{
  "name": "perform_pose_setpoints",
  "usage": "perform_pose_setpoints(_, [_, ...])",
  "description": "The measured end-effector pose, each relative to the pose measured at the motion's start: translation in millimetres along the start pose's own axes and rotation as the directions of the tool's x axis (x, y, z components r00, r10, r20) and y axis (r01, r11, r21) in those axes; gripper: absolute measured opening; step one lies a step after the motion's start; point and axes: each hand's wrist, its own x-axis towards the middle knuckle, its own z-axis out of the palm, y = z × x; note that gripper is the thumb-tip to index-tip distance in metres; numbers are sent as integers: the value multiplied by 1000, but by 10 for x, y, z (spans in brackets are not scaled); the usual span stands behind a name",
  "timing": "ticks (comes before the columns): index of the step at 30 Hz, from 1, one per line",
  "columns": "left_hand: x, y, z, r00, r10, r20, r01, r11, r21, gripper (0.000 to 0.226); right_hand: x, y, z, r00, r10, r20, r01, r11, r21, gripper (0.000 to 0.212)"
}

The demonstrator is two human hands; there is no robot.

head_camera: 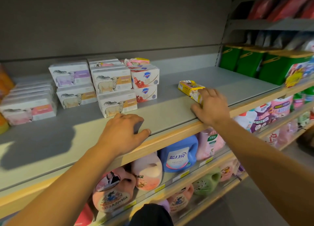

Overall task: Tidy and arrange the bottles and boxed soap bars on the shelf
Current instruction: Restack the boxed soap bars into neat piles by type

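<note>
Right hand: my right hand (209, 105) lies over the near end of the yellow soap pack (191, 88), fingers spread and bent down onto it; it looks like the start of a grasp, though the blur keeps me from saying whether the thumb has closed under it.
Left hand: my left hand (124, 129) rests on the front edge of the shelf (169, 110), fingers loosely curled, holding nothing, thumb out along the wooden lip.
Yellow soap pack: lying flat and alone on the bare right part of the shelf, angled to the front edge, well apart from the stacked goods.
Boxed soap bars: the sheep-print boxes (113, 82) stand in stacks left of centre, with the red-and-white soap boxes (145, 78) touching them on the right and a flat row of pink-labelled boxes (28, 105) farther left.
Handling: I judge the pack light and firm inside, but its wrapper looks glossy and crinkled, so it may slide under a loose pinch.
Where to hold: across the short sides, thumb on the near face and fingers on the far one.
Boxes: thin card, stiff enough to stack but easy to dent at the corners.
Below: detergent bottles (179, 153) crowd the lower shelves.
</note>
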Motion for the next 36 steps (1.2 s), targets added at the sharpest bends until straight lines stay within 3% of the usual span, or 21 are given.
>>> perform_pose_setpoints(5, [-100, -91, -191, 994, -88, -59, 69, 959, -273, 43, -402, -750, 26, 979, -201, 42, 180, 938, 297, 47])
perform_pose_setpoints(8, [-275, -348, -393, 989, -134, -58, 117, 963, -244, 45, -497, -1238, 34, 939, -339, 60, 295, 882, 368, 44])
perform_pose_setpoints(13, [-756, -1064, -759, 944, -328, -22, 323, 937, -130, 48, -547, -2093, 67, 847, -529, 56, 454, 774, 440, 46])
perform_pose_setpoints(17, [-1148, -1604, -953, 919, -381, -100, 380, 925, -27, 49, -500, -2748, 186, 777, -621, 104, 525, 730, 438, 52])
perform_pose_setpoints(21, [-1352, -1943, -1030, 911, -355, -212, 364, 931, 4, 42, -273, -3251, 352, 758, -633, 157, 531, 738, 416, 52])
perform_pose_setpoints(24, [-1383, -2057, -1066, 923, -334, -193, 350, 935, 57, 30, -18, -3556, 512, 784, -593, 184, 495, 776, 391, 54])
perform_pose_setpoints(28, [-1372, -2097, -1052, 927, -338, -163, 355, 930, 90, 49, 284, -3767, 715, 842, -524, 129, 466, 826, 317, 63])
perform_pose_setpoints(32, [-1358, -2136, -1025, 922, -352, -159, 371, 922, 109, 52, 354, -3807, 872, 843, -524, 121, 514, 851, 108, 62])
perform_pose_setpoints(36, [-1349, -2154, -1004, 925, -343, -165, 362, 926, 106, 52, 284, -3766, 929, 843, -538, 2, 537, 843, 30, 55])
